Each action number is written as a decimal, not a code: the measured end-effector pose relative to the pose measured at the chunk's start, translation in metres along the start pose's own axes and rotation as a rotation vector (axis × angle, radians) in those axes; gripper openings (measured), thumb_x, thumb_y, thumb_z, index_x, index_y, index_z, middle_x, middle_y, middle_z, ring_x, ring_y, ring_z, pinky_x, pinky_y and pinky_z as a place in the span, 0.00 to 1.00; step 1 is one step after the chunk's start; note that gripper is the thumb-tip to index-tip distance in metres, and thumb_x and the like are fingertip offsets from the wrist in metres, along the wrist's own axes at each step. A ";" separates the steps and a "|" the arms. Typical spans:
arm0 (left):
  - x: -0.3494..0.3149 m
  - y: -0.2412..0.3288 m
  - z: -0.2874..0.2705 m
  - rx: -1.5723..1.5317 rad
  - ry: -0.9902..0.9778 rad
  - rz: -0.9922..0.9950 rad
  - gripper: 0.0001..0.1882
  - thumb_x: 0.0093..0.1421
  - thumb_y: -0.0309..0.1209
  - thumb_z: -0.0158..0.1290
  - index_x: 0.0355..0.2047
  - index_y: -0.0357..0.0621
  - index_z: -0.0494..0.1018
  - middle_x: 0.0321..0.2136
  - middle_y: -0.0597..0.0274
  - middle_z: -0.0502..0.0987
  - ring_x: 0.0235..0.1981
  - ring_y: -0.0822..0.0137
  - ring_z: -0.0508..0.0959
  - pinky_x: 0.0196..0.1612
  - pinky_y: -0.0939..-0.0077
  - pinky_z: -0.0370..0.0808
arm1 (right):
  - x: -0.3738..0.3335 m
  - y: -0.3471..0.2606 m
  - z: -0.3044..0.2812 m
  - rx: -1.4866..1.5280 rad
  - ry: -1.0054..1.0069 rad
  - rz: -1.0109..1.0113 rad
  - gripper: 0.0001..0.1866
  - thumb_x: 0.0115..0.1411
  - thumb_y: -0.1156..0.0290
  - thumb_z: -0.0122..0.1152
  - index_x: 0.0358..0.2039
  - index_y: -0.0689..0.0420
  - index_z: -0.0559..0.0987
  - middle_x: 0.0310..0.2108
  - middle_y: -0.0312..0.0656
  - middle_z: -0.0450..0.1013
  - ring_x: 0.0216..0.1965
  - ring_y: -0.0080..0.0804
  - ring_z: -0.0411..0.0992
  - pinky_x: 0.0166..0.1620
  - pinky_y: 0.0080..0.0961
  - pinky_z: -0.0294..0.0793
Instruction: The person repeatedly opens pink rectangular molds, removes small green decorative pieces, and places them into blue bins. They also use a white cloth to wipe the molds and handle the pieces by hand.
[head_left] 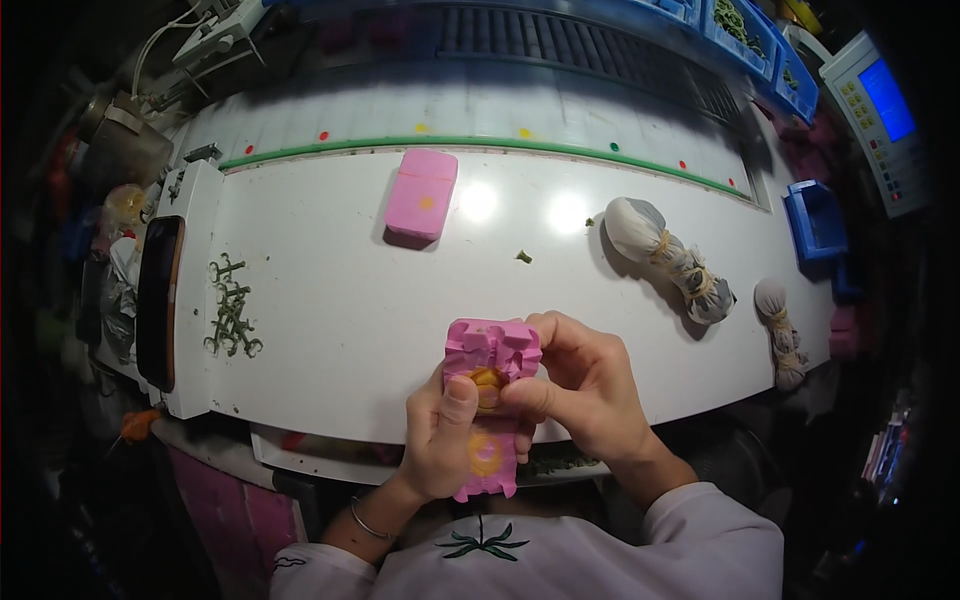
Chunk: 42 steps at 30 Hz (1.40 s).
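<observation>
nearest the camera: white shirt (600, 550), green leaf print on its front. bracelet (370, 522) on the left wrist.

left hand (437, 432): curled closed around a notched pink piece (492, 350), thumb laid across its face; the fingers behind are mostly hidden. right hand (590, 390): partly closed, gripping the right side of the same piece between thumb and fingers, thumb tip at the edge of a round yellow shape (486, 382). the piece is held up at the near edge of the white bench (340, 300). a lower pink flap (487, 485) hangs below, bearing a yellow ring mark (486, 452); cannot tell how the two parts join.

on the bench, left: green scraps (234, 310) in a loose heap, a dark phone (160, 300) beside them at the side. right: small tied bundle (780, 333) near the edge, larger tied bundle (665, 260) lying tilted to its left. one green bit (523, 256) mid-bench. farther off: pink block (423, 192), lying just short of a green strip (470, 142). far right: blue bin (817, 218), machine with a blue screen (887, 98).
</observation>
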<state>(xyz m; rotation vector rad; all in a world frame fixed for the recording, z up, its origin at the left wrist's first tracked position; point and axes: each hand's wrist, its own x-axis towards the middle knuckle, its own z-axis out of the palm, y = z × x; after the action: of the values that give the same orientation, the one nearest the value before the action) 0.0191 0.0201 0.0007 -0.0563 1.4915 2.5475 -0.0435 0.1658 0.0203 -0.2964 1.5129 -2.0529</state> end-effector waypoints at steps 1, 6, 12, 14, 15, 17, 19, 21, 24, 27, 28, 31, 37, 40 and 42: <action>0.002 0.000 0.001 -0.024 -0.005 0.005 0.29 0.66 0.51 0.33 0.47 0.32 0.61 0.29 0.52 0.74 0.22 0.69 0.75 0.26 0.77 0.75 | 0.001 0.001 -0.003 -0.003 -0.025 -0.020 0.09 0.55 0.77 0.61 0.35 0.65 0.72 0.31 0.37 0.71 0.28 0.18 0.70 0.31 0.15 0.71; 0.005 -0.001 -0.001 -0.122 -0.064 -0.023 0.29 0.67 0.50 0.32 0.47 0.31 0.61 0.29 0.50 0.74 0.21 0.68 0.75 0.25 0.76 0.75 | 0.001 -0.002 0.000 0.150 0.033 0.082 0.08 0.58 0.76 0.58 0.35 0.66 0.72 0.29 0.39 0.71 0.21 0.18 0.70 0.17 0.12 0.66; 0.006 0.002 0.010 -0.046 0.057 -0.048 0.25 0.66 0.44 0.40 0.50 0.31 0.59 0.27 0.52 0.73 0.20 0.67 0.75 0.23 0.77 0.75 | 0.001 -0.003 0.006 0.007 0.112 0.042 0.10 0.61 0.73 0.55 0.39 0.66 0.72 0.27 0.39 0.72 0.15 0.14 0.66 0.16 0.11 0.64; 0.007 -0.001 0.005 -0.139 -0.053 -0.088 0.20 0.66 0.36 0.41 0.53 0.35 0.56 0.34 0.53 0.73 0.24 0.69 0.76 0.28 0.76 0.77 | 0.000 -0.002 0.006 -0.005 0.147 0.040 0.10 0.61 0.72 0.54 0.39 0.66 0.71 0.26 0.38 0.72 0.14 0.14 0.66 0.15 0.11 0.63; 0.005 -0.001 0.002 -0.118 -0.052 -0.121 0.19 0.65 0.29 0.44 0.53 0.34 0.56 0.35 0.53 0.72 0.27 0.68 0.77 0.29 0.76 0.77 | -0.001 -0.002 0.007 -0.012 0.167 0.039 0.10 0.61 0.72 0.54 0.39 0.66 0.71 0.25 0.38 0.72 0.14 0.13 0.65 0.15 0.11 0.62; 0.004 -0.001 0.003 -0.021 -0.048 -0.099 0.18 0.64 0.25 0.44 0.52 0.33 0.57 0.35 0.54 0.72 0.28 0.68 0.78 0.30 0.75 0.77 | -0.001 0.003 0.007 -0.005 0.179 0.024 0.10 0.62 0.72 0.54 0.40 0.66 0.71 0.25 0.39 0.72 0.13 0.14 0.65 0.14 0.11 0.62; 0.004 -0.001 0.002 0.027 -0.040 -0.085 0.18 0.63 0.22 0.43 0.52 0.33 0.57 0.35 0.55 0.72 0.29 0.68 0.78 0.31 0.76 0.77 | -0.001 0.006 0.005 0.029 0.166 0.041 0.11 0.61 0.73 0.54 0.41 0.66 0.70 0.26 0.39 0.72 0.14 0.14 0.65 0.15 0.11 0.62; 0.005 -0.001 0.003 0.018 -0.046 -0.080 0.18 0.62 0.20 0.43 0.52 0.33 0.57 0.35 0.55 0.72 0.30 0.69 0.78 0.33 0.77 0.77 | -0.002 0.005 0.002 0.081 0.145 0.084 0.12 0.61 0.73 0.54 0.43 0.66 0.70 0.28 0.40 0.72 0.16 0.14 0.65 0.16 0.11 0.62; 0.008 -0.006 0.000 0.128 0.006 -0.081 0.19 0.62 0.21 0.44 0.53 0.33 0.57 0.36 0.55 0.72 0.29 0.71 0.78 0.33 0.79 0.77 | -0.004 0.007 0.005 -0.111 0.134 -0.041 0.14 0.60 0.75 0.55 0.45 0.66 0.69 0.32 0.41 0.72 0.20 0.14 0.67 0.18 0.10 0.64; 0.007 -0.007 0.003 0.074 0.058 -0.078 0.19 0.63 0.24 0.45 0.53 0.34 0.57 0.39 0.59 0.70 0.40 0.74 0.72 0.44 0.79 0.71 | -0.006 -0.004 -0.004 -0.042 0.104 0.150 0.20 0.56 0.78 0.59 0.49 0.66 0.67 0.42 0.42 0.70 0.39 0.22 0.70 0.41 0.18 0.71; 0.005 -0.009 0.004 0.069 0.079 -0.067 0.19 0.64 0.26 0.45 0.54 0.35 0.57 0.40 0.60 0.70 0.42 0.74 0.71 0.47 0.78 0.70 | -0.004 -0.001 -0.004 -0.112 0.092 0.032 0.19 0.57 0.78 0.58 0.48 0.66 0.67 0.39 0.41 0.71 0.37 0.21 0.70 0.40 0.17 0.71; 0.004 -0.010 -0.003 0.026 0.038 -0.092 0.20 0.67 0.37 0.40 0.53 0.34 0.58 0.42 0.61 0.69 0.44 0.73 0.68 0.51 0.77 0.65 | -0.005 0.009 -0.006 -0.262 0.076 -0.120 0.17 0.58 0.76 0.56 0.48 0.67 0.68 0.36 0.40 0.72 0.38 0.23 0.69 0.44 0.18 0.69; 0.004 -0.011 -0.008 0.015 0.000 -0.102 0.33 0.66 0.52 0.33 0.57 0.33 0.56 0.45 0.56 0.70 0.46 0.71 0.70 0.51 0.76 0.67 | -0.012 0.005 -0.011 -0.255 0.040 -0.203 0.29 0.55 0.69 0.63 0.54 0.65 0.65 0.41 0.45 0.70 0.39 0.30 0.70 0.45 0.23 0.69; 0.007 -0.004 -0.004 0.003 -0.037 -0.038 0.44 0.60 0.63 0.30 0.61 0.34 0.52 0.46 0.54 0.70 0.46 0.69 0.71 0.51 0.75 0.67 | -0.016 -0.004 -0.007 -0.455 -0.027 -0.311 0.35 0.49 0.69 0.68 0.56 0.65 0.64 0.45 0.47 0.68 0.43 0.34 0.69 0.47 0.25 0.67; 0.008 -0.005 0.000 0.129 -0.010 0.006 0.51 0.55 0.69 0.29 0.62 0.35 0.49 0.45 0.53 0.71 0.44 0.69 0.72 0.51 0.74 0.67 | -0.019 -0.008 -0.001 -0.487 0.015 -0.266 0.34 0.49 0.71 0.68 0.54 0.68 0.65 0.47 0.48 0.68 0.47 0.33 0.67 0.51 0.27 0.64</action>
<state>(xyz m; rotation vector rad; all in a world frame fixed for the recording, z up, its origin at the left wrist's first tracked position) 0.0122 0.0238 -0.0042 -0.0213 1.6500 2.4460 -0.0310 0.1789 0.0300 -0.7020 2.0660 -1.8472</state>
